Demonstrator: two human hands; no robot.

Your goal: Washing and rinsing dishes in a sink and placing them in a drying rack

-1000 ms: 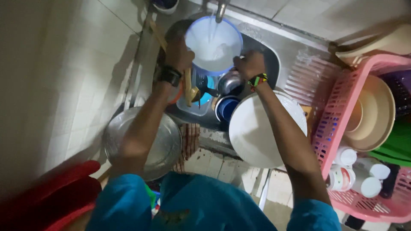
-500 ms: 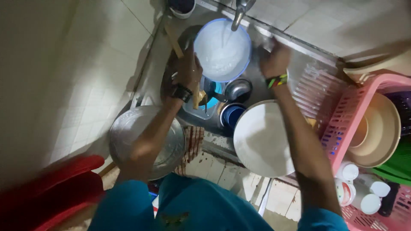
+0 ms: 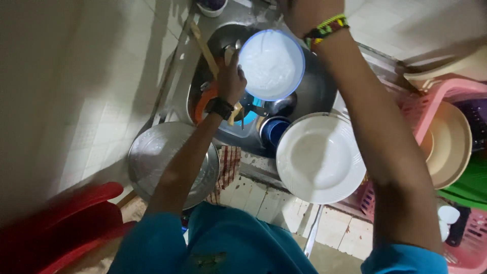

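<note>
A round metal tray (image 3: 152, 155) lay at the left. A white bowl (image 3: 272, 64) was held over the sink (image 3: 317, 96) by the left hand (image 3: 231, 81), fingers grasping its rim. The right hand (image 3: 304, 12) was cut off at the far edge; its fingers could not be told. A white plate (image 3: 320, 158) sat right of the bowl

Over the grey steel sink (image 3: 314, 96), the left hand (image 3: 231, 81), wearing a black wristband (image 3: 219, 107), is holding a white bowl with a blue rim (image 3: 271, 64), while the right arm is showing a braided band in green, yellow, red and black (image 3: 324, 29). Just in front of the sink a plain white plate (image 3: 319, 158) is lying beside a dark blue cup (image 3: 274, 131), and a dull silver round tray (image 3: 152, 157) is gleaming to the sink's left, with a red-and-white checked cloth (image 3: 229, 165) between them. To the right of the sink a pink slatted basket (image 3: 431, 109) is holding a beige bowl (image 3: 449, 144) and a green piece (image 3: 469, 185), the sleeves are showing teal, and a glossy red chair (image 3: 61, 223) is sitting farthest left of the sink.
</note>
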